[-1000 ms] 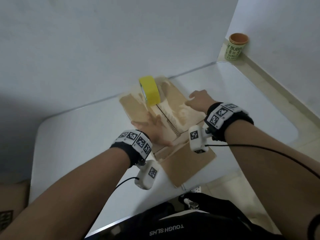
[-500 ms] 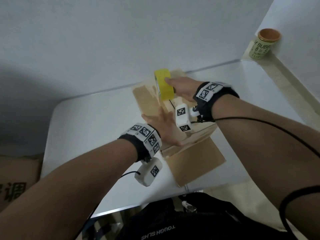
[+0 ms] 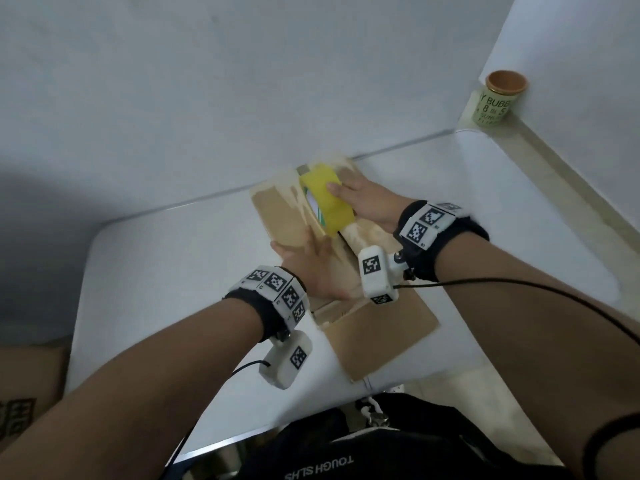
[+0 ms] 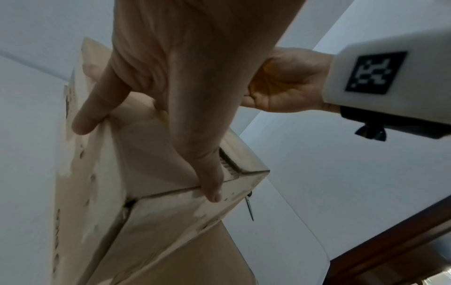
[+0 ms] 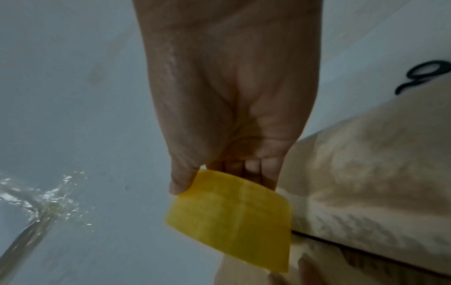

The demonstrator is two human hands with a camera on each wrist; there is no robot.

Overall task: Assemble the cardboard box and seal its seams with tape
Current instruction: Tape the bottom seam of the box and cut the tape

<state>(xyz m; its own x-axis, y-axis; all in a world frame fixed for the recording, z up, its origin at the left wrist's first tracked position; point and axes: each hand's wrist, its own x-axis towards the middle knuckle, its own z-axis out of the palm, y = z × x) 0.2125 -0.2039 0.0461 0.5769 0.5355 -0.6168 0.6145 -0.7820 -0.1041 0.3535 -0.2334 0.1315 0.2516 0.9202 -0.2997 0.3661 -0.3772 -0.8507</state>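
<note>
A brown cardboard box [image 3: 277, 216] lies on the white table [image 3: 166, 292], its top flaps folded together. My left hand [image 3: 311, 265] presses flat on those flaps near their front end. In the left wrist view the left hand [image 4: 158, 119] lies on the box [image 4: 171, 221] with straight fingers, one fingertip reaching the box's corner edge. My right hand [image 3: 346, 195] grips a yellow tape roll [image 3: 325, 202] tilted over the far end of the centre seam. In the right wrist view the thumb and fingers of the right hand [image 5: 219, 177] clasp the roll [image 5: 231, 217] beside the box [image 5: 366, 192].
One loose box flap [image 3: 381, 334] lies flat toward me, past the table's front edge. A green cup with an orange lid [image 3: 498, 102] stands on the ledge at the back right. Another cardboard box [image 3: 24, 386] sits low on the left. White walls close the back.
My right hand left the right side of the box top, reached the standing tape roll and took hold of it; the roll now tilts over the seam. The left hand kept pressing.
</note>
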